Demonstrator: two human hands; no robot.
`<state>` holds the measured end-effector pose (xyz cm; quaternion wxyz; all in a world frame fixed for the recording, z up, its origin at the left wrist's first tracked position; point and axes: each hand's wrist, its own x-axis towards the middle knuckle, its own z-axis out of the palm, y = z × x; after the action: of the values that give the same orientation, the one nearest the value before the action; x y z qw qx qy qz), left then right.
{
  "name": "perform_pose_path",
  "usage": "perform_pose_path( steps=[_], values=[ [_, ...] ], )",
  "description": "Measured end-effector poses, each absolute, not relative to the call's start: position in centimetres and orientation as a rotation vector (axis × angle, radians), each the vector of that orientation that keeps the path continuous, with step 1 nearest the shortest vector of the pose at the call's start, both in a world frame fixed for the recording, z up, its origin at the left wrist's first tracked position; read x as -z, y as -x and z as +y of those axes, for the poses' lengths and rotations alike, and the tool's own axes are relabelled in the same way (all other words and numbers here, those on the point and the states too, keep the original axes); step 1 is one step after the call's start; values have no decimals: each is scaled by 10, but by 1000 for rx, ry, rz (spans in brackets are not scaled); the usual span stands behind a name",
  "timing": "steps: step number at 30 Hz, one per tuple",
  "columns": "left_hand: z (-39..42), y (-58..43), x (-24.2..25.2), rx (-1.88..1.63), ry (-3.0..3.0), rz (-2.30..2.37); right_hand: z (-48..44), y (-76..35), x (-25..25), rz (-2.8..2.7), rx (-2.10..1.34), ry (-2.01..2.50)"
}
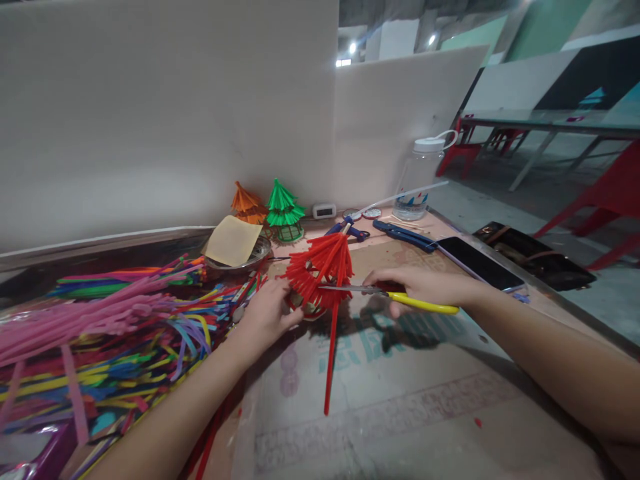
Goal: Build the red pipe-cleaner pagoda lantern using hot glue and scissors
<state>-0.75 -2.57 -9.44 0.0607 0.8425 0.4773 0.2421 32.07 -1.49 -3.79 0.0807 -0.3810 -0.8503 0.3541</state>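
My left hand (273, 310) is closed on the lower left side of a small red pipe-cleaner pavilion (323, 267) with a tiered, fringed roof. One long red pipe cleaner (330, 367) hangs from it toward me. In my right hand (407, 283) are yellow-handled pliers or scissors (423, 303); which kind I cannot make out. Their metal tip lies across the red fringe. Behind stand a finished-looking green pavilion (285, 210) and an orange one (247, 202). A blue glue gun (357, 232) lies just beyond the red roof.
Heaped pipe cleaners (125, 313) in many colours cover the left side. A metal bowl (263, 252) carries a yellow paper (234, 240). Toward the right lie a blue utility knife (404, 235) and a phone (480, 263), with a water bottle (417, 177) behind. A dark pouch (535, 257) lies past them.
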Motion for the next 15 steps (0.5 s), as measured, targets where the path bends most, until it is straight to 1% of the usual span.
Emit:
perform_pose_path(
  steps=[6,11,15],
  values=[
    [-25,8,95,-712,-2545,1465,-13,-322,35,-2566,-1082,1060],
    [-25,8,95,-718,-2546,1440,-14,-322,36,-2599,-1031,1080],
    [-25,8,95,-748,-2545,1434,-14,-321,37,-2548,-1088,1133]
  ],
)
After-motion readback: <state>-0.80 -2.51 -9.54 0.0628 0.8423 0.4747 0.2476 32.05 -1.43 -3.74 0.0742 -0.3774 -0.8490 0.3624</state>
